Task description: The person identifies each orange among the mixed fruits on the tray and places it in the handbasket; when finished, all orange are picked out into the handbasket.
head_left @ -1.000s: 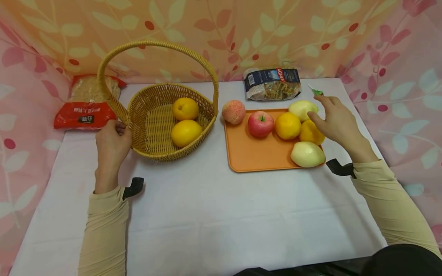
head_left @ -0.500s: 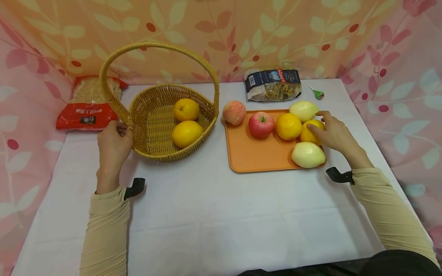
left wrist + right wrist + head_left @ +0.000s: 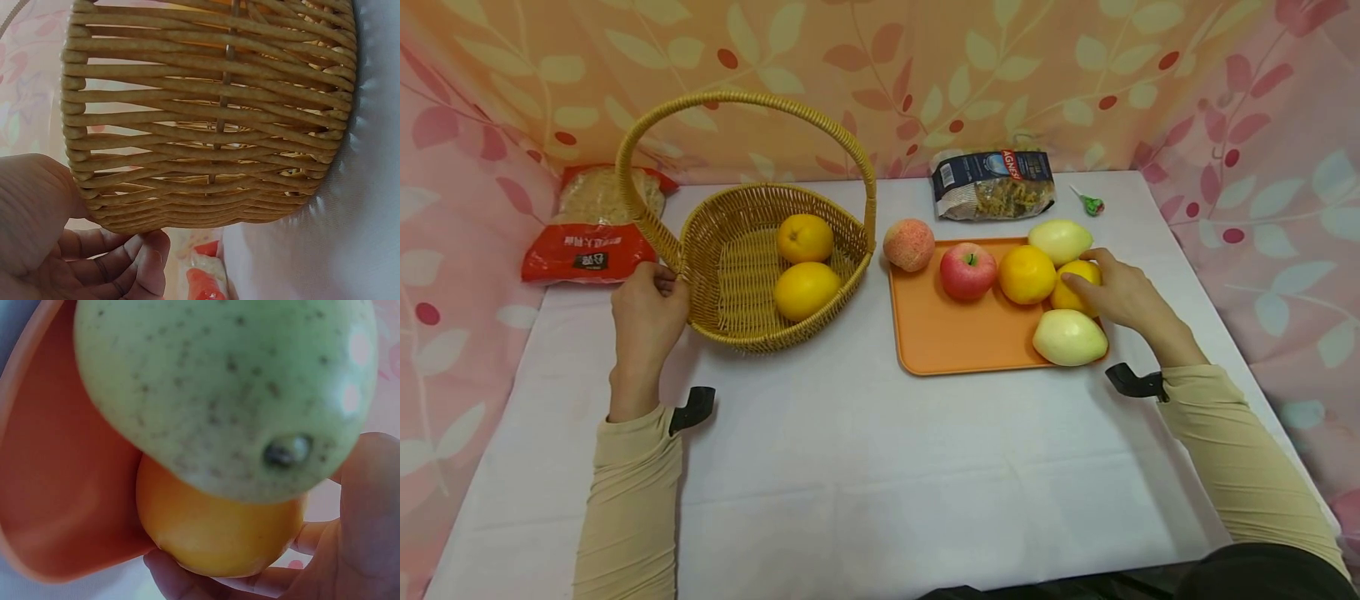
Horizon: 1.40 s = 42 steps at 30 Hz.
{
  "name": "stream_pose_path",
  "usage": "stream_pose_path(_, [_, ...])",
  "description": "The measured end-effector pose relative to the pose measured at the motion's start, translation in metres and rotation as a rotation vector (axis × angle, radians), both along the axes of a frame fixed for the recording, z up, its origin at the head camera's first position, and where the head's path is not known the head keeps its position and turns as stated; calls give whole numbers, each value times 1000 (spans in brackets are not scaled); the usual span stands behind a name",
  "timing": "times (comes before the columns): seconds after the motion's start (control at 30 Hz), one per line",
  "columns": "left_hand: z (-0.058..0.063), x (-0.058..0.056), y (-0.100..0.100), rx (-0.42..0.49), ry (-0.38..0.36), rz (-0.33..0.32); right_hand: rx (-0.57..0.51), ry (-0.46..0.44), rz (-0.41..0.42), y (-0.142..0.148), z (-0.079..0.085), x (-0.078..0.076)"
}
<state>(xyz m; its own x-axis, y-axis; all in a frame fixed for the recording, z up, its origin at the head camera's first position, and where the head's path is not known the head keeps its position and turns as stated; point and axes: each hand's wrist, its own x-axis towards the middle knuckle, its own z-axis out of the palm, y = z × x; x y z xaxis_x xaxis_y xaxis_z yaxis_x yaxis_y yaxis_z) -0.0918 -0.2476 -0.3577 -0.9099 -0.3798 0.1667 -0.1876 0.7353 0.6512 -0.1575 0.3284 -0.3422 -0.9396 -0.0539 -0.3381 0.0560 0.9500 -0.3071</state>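
My left hand point(image 3: 649, 315) pinches the left rim of the wicker basket point(image 3: 752, 337); in the left wrist view the woven wall point(image 3: 200, 115) fills much of the frame. Inside the basket lie a yellow-orange fruit point(image 3: 805, 237) and a lemon point(image 3: 807, 291). My right hand point(image 3: 1127, 293) grips an orange point(image 3: 1070, 293) at the right side of the orange tray point(image 3: 966, 342), thumb and fingers around it. Up close, a speckled pale green fruit point(image 3: 231, 394) covers part of this orange point(image 3: 219, 531) in the right wrist view.
The tray also bears a red apple point(image 3: 967, 272), another orange point(image 3: 1027, 275) and a second pale green fruit point(image 3: 1060, 241). A peach point(image 3: 909, 245) sits at its corner. Behind are a pasta bag point(image 3: 992, 185) and lollipop point(image 3: 1091, 202); a red bag point(image 3: 591, 237) lies left.
My right hand has come down from near the lollipop towards me and closed round the orange. The left hand keeps its hold on the basket rim.
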Motion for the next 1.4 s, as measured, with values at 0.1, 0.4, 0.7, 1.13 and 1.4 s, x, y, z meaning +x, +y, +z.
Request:
stream_pose_path(0.1, [0, 0, 0, 0, -6, 0, -1, -3, -5, 1, 0, 0])
stream_pose_path(0.4, [0, 1, 0, 7, -20, 1, -2, 42, -17, 0, 2, 4])
stream_pose_path(0.7, [1, 1, -1, 9, -38, -8, -30, 168, -31, -1, 18, 5])
stream_pose_path(1.13, [3, 0, -1, 14, -49, -5, -155, 420, -37, -38, 59, 4])
stream_pose_path(1.4, [2, 0, -1, 16, -62, -3, -223, 466, 113, -90, 82, 17])
